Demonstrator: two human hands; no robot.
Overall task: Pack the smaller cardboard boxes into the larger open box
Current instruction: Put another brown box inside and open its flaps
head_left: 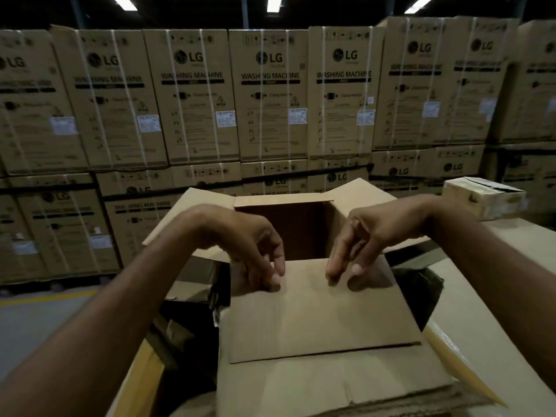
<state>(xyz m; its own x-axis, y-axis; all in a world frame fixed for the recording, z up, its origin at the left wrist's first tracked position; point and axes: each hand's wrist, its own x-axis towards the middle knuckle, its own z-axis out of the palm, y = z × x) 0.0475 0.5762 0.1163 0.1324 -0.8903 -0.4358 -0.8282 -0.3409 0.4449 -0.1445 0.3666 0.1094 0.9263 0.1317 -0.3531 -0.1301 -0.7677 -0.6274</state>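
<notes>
Your left grip (255,251) arches over the near flap (316,314), its fingers bent and pointing down. Their tips (275,279) touch the cardboard close to the flap's 10 o'clock corner. That corner is hidden under the hand, so you cannot tell whether the thumb has hooked beneath it or the grip holds nothing. Your right grip (361,239) has hold of nothing. Its fingers hang nearly straight, and their tips (356,269) reach the flap's far edge, where a shadow lies on the cardboard below them. The two grips are apart, left at 9 o'clock and right at 3 o'clock of the opening.

The flap belongs to the big box (282,201), which stands straight before you with its top open. Its dark inside shows at 12 o'clock from the grips, and the side flaps are spread outward. No small box can be seen inside.

One small box (484,198), taped shut, sits at 2 o'clock on a flat carton top (487,284), well apart from the big box.

Beyond, at 12 o'clock, stand stacked cartons (270,91) printed "LG WASHING MACHINE". A yellow line (45,299) crosses the floor at 9 o'clock.
</notes>
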